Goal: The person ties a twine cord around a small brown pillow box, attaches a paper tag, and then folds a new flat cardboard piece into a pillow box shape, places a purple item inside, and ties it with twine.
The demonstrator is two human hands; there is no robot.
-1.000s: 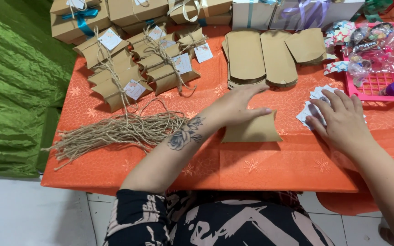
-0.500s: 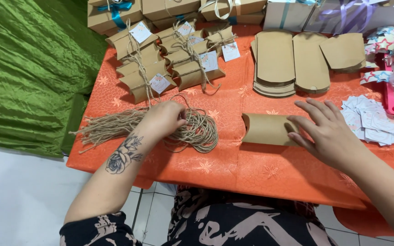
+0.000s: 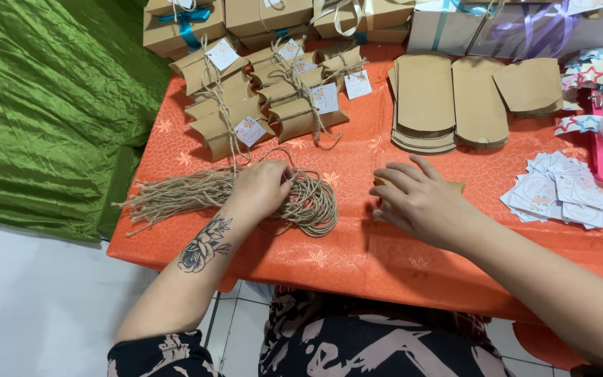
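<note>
Pinching into the loose bundle of thin brown jute twine [image 3: 294, 199] at centre-left of the frame, with the left hand [image 3: 263, 187] lying palm-down over its looped end and the fingers curled shut on a few strands. Judging the twine to be light, limp and rough, easy to grip but likely to snag and drag neighbouring strands; taking a single strand near its free end looking best. Trailing in straight lengths toward the left edge of the orange patterned tabletop [image 3: 357, 258].

Pressing flat at centre frame with the right hand [image 3: 417, 202], fingers spread and open, covering a small brown kraft-paper pillow box [image 3: 456, 186] of which only an edge is showing. Judging the box light, thin-walled and easily crushed, better held by its curved ends.

Reaching in with both forearms from the bottom of the frame, wrists low, left forearm angled up-right, right forearm angled up-left.
</note>
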